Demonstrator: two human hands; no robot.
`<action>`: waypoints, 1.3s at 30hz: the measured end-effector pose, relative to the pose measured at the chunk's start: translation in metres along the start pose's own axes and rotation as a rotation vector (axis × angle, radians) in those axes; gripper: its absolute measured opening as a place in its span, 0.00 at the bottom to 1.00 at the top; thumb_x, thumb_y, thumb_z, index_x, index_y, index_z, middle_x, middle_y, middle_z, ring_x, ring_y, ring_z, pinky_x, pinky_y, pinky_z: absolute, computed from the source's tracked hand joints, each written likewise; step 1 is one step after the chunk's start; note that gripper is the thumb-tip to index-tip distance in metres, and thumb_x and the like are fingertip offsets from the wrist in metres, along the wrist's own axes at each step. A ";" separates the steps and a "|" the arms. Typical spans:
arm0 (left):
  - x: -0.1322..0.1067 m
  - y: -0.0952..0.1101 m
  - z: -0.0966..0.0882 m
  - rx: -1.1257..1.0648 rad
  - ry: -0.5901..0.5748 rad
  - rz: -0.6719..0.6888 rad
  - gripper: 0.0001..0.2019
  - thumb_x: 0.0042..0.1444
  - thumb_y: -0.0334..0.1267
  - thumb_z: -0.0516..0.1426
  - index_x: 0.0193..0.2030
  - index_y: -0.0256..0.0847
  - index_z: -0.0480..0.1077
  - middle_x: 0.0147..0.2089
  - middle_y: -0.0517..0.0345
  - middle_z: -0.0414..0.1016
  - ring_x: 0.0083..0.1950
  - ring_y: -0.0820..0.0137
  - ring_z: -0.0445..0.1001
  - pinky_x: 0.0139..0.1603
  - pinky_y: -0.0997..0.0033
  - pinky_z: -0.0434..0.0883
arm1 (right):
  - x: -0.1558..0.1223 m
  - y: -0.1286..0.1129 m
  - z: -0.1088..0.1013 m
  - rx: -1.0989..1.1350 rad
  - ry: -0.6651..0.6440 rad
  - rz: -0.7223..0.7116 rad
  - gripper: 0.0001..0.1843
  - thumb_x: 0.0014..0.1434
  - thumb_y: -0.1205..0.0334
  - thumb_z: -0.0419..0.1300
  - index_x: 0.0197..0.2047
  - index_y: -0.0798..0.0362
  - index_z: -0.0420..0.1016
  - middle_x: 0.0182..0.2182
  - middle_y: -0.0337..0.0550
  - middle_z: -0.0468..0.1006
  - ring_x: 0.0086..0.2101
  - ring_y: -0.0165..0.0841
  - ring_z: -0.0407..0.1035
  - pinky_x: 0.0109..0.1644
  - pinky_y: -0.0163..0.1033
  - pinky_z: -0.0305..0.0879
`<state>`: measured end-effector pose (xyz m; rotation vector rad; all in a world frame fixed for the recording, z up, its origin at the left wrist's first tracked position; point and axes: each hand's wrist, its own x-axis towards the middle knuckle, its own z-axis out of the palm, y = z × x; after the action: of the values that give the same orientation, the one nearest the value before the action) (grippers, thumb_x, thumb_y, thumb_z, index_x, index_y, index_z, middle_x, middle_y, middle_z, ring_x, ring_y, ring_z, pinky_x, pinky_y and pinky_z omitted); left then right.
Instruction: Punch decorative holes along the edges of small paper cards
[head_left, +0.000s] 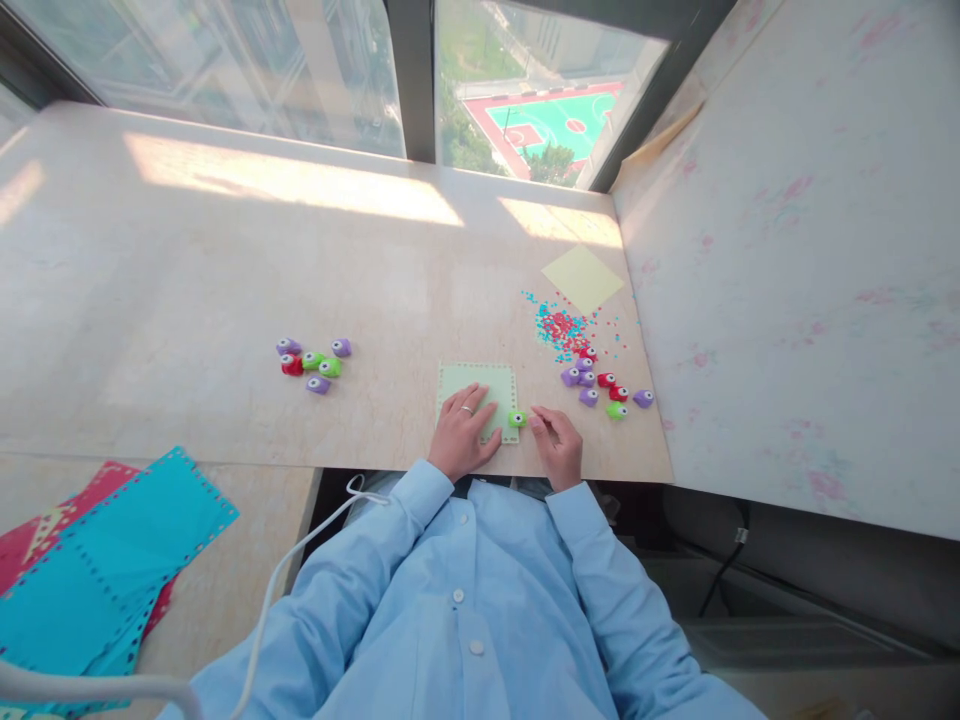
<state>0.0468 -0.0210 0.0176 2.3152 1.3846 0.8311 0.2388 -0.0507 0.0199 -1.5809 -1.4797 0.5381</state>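
Note:
A pale green sheet of paper (475, 378) lies near the table's front edge, with small holes punched along its borders. My left hand (463, 432) rests flat on it, fingers spread, a ring on one finger. At the sheet's right edge sits a small green craft punch (517, 419) with a white and dark round mark on top. My right hand (556, 446) is closed in a pinch at the punch's right end; its fingers hide how much of the punch they grip.
Right of the sheet lie several craft punches (588, 396), red and blue paper bits (562, 330) and a pale yellow sheet (583, 278). More punches (319, 384) stand left. Blue punched sheets (112, 570) lie lower left, near a white cable (279, 570). A wall (787, 300) bounds the right.

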 end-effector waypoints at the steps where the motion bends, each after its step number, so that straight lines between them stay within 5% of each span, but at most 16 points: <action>1: 0.000 0.000 0.000 -0.014 0.023 0.015 0.16 0.57 0.41 0.59 0.51 0.40 0.72 0.63 0.42 0.69 0.68 0.54 0.62 0.64 0.48 0.64 | 0.000 0.000 0.000 0.014 0.001 0.008 0.13 0.63 0.54 0.58 0.43 0.52 0.79 0.37 0.48 0.80 0.40 0.38 0.74 0.45 0.44 0.72; 9: -0.018 -0.001 -0.011 -0.192 0.441 0.062 0.11 0.60 0.36 0.54 0.50 0.42 0.69 0.59 0.46 0.71 0.69 0.56 0.61 0.61 0.46 0.68 | -0.005 0.002 -0.001 0.098 0.007 0.125 0.16 0.61 0.50 0.59 0.44 0.52 0.79 0.40 0.48 0.81 0.42 0.38 0.74 0.50 0.46 0.70; 12: -0.024 -0.010 -0.020 -0.158 0.501 -0.007 0.10 0.62 0.35 0.53 0.50 0.41 0.69 0.58 0.45 0.71 0.68 0.57 0.63 0.62 0.47 0.68 | -0.009 0.003 -0.003 0.155 0.002 0.198 0.18 0.60 0.49 0.59 0.46 0.53 0.78 0.41 0.48 0.81 0.41 0.38 0.74 0.49 0.46 0.70; 17: -0.022 -0.036 -0.028 0.060 0.220 -0.130 0.19 0.62 0.42 0.55 0.58 0.37 0.67 0.66 0.38 0.64 0.73 0.52 0.53 0.67 0.44 0.61 | -0.015 0.001 -0.005 0.180 0.002 0.224 0.19 0.59 0.48 0.60 0.46 0.54 0.78 0.41 0.48 0.81 0.42 0.39 0.74 0.51 0.46 0.70; 22: -0.016 -0.041 -0.025 0.188 -0.038 -0.123 0.22 0.63 0.47 0.53 0.61 0.42 0.67 0.71 0.43 0.57 0.74 0.51 0.47 0.70 0.41 0.52 | -0.018 0.002 -0.004 0.121 0.008 0.175 0.19 0.59 0.48 0.59 0.45 0.53 0.78 0.41 0.48 0.81 0.42 0.38 0.74 0.50 0.46 0.70; 32: -0.017 -0.036 -0.021 0.212 -0.032 -0.119 0.24 0.64 0.49 0.50 0.64 0.42 0.65 0.71 0.42 0.56 0.73 0.50 0.50 0.70 0.39 0.50 | -0.019 0.003 0.001 0.020 0.001 0.063 0.16 0.62 0.50 0.57 0.44 0.52 0.78 0.41 0.48 0.80 0.42 0.38 0.74 0.50 0.47 0.70; 39: -0.018 -0.036 -0.021 0.203 -0.030 -0.118 0.24 0.64 0.49 0.50 0.64 0.42 0.65 0.72 0.43 0.55 0.74 0.51 0.49 0.71 0.40 0.49 | -0.009 -0.008 -0.006 0.141 -0.018 0.272 0.22 0.57 0.46 0.59 0.46 0.55 0.76 0.38 0.47 0.80 0.39 0.38 0.73 0.48 0.46 0.69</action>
<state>0.0021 -0.0197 0.0088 2.3528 1.6428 0.6447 0.2371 -0.0614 0.0274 -1.6775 -1.2172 0.7957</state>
